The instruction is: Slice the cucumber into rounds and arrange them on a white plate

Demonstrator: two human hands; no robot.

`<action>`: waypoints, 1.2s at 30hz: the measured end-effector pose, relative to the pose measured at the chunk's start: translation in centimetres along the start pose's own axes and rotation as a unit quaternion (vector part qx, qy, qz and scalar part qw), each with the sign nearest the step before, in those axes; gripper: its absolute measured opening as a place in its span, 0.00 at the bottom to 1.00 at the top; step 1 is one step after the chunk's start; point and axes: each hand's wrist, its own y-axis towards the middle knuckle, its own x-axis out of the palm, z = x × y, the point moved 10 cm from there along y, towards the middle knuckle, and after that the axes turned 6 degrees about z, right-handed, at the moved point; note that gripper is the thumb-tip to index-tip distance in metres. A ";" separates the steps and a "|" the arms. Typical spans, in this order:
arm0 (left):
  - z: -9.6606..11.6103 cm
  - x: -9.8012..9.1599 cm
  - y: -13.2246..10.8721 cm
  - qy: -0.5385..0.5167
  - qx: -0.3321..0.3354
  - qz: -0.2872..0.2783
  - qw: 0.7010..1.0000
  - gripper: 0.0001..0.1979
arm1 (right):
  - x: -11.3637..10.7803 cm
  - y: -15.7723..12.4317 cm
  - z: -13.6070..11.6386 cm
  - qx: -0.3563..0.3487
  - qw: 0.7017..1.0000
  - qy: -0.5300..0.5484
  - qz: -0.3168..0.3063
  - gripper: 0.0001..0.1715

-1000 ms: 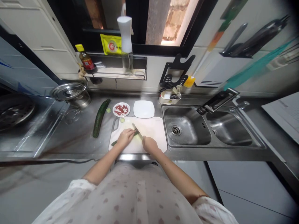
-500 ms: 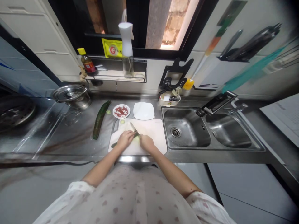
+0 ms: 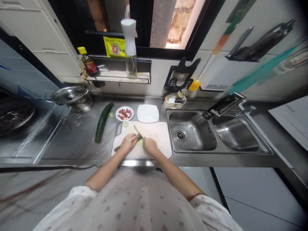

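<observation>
A white cutting board [image 3: 158,134] lies on the steel counter in front of me. My left hand [image 3: 128,142] presses down on a piece of cucumber [image 3: 117,148] lying on the board, fingers curled over it. My right hand [image 3: 149,146] is closed round the handle of a knife [image 3: 137,131], whose blade points away from me and rests against the cucumber right beside my left fingers. A single cucumber slice [image 3: 125,124] sits near the board's far edge.
A whole cucumber [image 3: 102,122] lies left of the board. Behind the board are a small plate of chopped red chili [image 3: 124,113] and a white square plate [image 3: 147,113]. A double sink [image 3: 192,134] is right, a lidded pot [image 3: 72,96] at back left.
My right hand and the knife have shifted a little to the left, closer to my left hand. The left hand stays on the cucumber.
</observation>
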 end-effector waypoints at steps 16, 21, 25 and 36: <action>-0.3 0.1 0.0 -0.010 0.001 0.011 1.000 0.14 | 0.8 -0.2 0.4 -0.009 1.000 -0.011 0.004 0.20; -0.4 0.1 0.0 -0.012 0.001 0.014 1.000 0.13 | 0.8 0.0 0.4 -0.006 1.000 -0.006 0.010 0.21; -0.3 0.0 0.0 -0.018 0.004 0.018 1.000 0.13 | 1.4 -1.1 1.2 0.006 1.000 -0.008 -0.010 0.19; -0.2 0.0 0.1 -0.018 0.006 0.014 1.000 0.13 | 0.8 0.3 0.1 -0.010 1.000 -0.007 0.011 0.21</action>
